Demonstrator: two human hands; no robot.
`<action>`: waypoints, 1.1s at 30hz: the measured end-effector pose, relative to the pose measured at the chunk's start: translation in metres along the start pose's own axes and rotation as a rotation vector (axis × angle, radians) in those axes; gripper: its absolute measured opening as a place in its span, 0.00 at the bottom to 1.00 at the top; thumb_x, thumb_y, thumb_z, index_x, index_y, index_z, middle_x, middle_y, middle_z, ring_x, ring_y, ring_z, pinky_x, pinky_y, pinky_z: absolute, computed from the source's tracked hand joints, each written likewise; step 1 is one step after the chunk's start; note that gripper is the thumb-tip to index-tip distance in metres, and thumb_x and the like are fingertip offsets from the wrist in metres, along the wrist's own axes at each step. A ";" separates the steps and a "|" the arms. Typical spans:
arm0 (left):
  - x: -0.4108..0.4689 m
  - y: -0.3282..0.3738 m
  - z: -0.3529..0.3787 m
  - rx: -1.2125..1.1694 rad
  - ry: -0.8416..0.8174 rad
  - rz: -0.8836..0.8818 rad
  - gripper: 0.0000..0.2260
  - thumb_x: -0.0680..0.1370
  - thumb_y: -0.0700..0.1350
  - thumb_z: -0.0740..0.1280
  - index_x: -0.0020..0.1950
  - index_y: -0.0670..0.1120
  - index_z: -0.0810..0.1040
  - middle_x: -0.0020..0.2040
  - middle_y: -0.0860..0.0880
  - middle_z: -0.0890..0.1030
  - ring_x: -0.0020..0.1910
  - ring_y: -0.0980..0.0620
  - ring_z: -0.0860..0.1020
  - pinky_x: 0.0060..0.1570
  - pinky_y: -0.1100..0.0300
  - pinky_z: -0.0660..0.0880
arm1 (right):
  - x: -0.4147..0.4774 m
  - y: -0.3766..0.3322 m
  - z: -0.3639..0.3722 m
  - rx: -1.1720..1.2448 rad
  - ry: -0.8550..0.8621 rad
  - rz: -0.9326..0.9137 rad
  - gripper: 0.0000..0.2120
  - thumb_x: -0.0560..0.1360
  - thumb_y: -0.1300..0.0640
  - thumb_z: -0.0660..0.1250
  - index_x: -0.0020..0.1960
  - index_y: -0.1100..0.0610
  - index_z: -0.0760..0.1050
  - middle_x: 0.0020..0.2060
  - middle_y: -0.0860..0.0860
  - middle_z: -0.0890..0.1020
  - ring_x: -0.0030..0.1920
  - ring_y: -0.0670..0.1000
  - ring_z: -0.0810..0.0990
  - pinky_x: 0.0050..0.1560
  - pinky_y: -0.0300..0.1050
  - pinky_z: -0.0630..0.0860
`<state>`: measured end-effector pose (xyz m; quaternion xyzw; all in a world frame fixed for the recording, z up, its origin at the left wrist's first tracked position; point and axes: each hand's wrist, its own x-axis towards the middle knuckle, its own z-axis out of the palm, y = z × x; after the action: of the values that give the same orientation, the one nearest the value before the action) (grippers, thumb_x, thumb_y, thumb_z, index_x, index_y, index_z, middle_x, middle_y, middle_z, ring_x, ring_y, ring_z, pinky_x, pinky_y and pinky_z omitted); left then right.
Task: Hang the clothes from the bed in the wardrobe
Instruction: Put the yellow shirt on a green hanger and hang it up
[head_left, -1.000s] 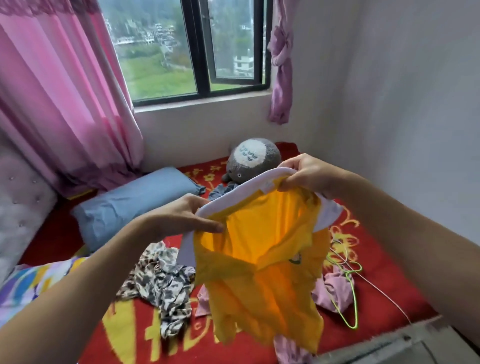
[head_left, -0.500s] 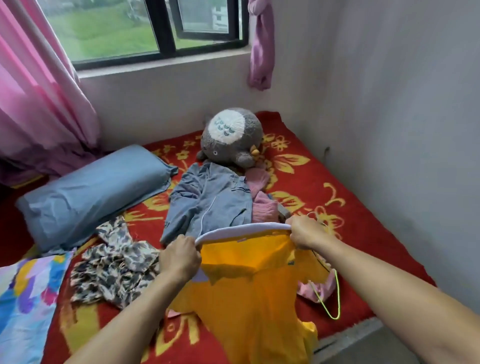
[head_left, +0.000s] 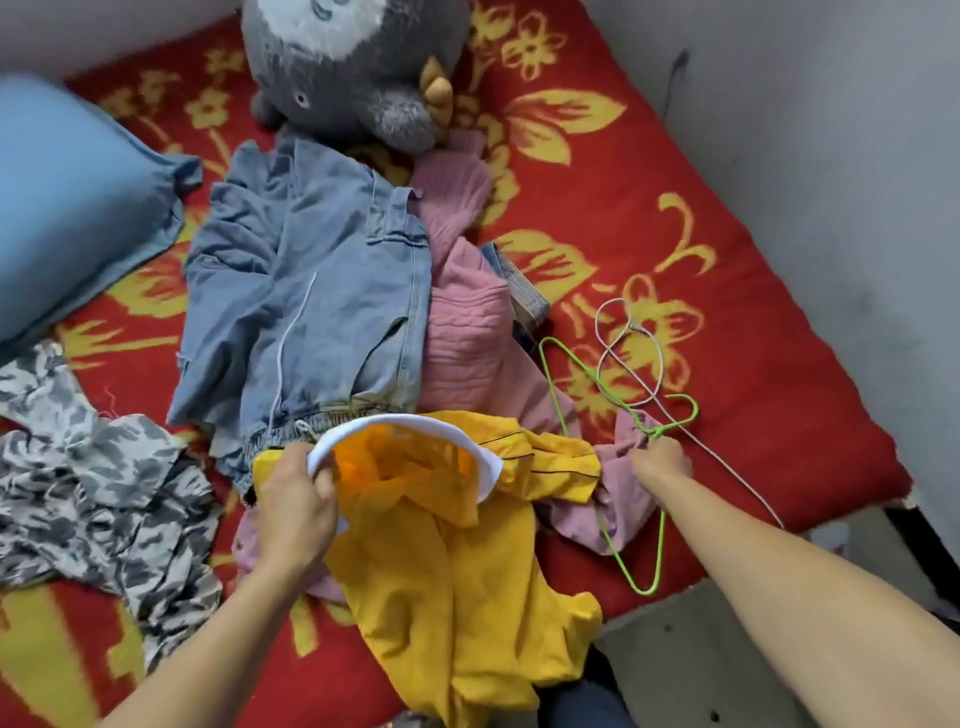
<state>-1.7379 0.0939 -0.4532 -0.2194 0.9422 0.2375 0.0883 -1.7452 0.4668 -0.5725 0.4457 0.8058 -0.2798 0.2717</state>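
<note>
And there's the change: half a second ago both hands were on the collar, and now the right hand (head_left: 662, 462) has let go and gone out toward 3 o'clock. Our view has dipped too, so the window is gone from sight. The yellow shirt (head_left: 467, 587) has come down and slumps at 6 o'clock on the near edge of the bed, its lower half spilling over the side. It is soft, matte cotton, rumpled into loose folds, with thin dark piping on one sleeve and a white ribbed collar (head_left: 415, 422) gaping in an oval. The left hand (head_left: 296, 512) has its fingers curled over that collar's 9 o'clock rim and grips it firmly. The right hand's fingertips meet the twisted neck of the green wire hanger (head_left: 661, 545); whether they have closed round it we cannot tell. A thin white wire hanger (head_left: 636, 328) lies crossed with it at 2 o'clock. At 12 o'clock from the shirt we have a crumpled denim garment (head_left: 311, 291) beside a ribbed pink knit (head_left: 467, 322), all on the fuzzy red blanket (head_left: 623, 208) with yellow flowers.
</note>
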 end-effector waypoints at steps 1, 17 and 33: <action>0.005 0.001 0.008 -0.011 0.003 -0.001 0.03 0.79 0.39 0.61 0.46 0.41 0.71 0.36 0.45 0.71 0.34 0.45 0.67 0.32 0.53 0.56 | 0.013 0.005 0.003 0.030 0.026 0.056 0.18 0.76 0.53 0.65 0.61 0.63 0.76 0.61 0.62 0.78 0.63 0.62 0.75 0.59 0.49 0.72; 0.030 -0.007 0.011 -0.019 -0.018 -0.028 0.10 0.80 0.41 0.59 0.39 0.46 0.74 0.34 0.47 0.75 0.35 0.46 0.71 0.34 0.55 0.60 | 0.004 -0.087 -0.028 0.272 0.218 -0.354 0.28 0.77 0.45 0.64 0.24 0.59 0.63 0.23 0.52 0.66 0.33 0.57 0.69 0.36 0.49 0.63; 0.035 -0.003 -0.036 0.028 -0.077 0.124 0.12 0.81 0.46 0.58 0.48 0.47 0.81 0.39 0.47 0.79 0.40 0.44 0.76 0.36 0.52 0.69 | -0.150 -0.134 -0.049 0.068 -0.093 -1.096 0.13 0.69 0.38 0.70 0.34 0.47 0.82 0.26 0.44 0.81 0.29 0.45 0.80 0.33 0.49 0.76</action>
<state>-1.7700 0.0610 -0.4322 -0.1500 0.9531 0.2376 0.1126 -1.8027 0.3559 -0.4078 -0.0437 0.8975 -0.4255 0.1071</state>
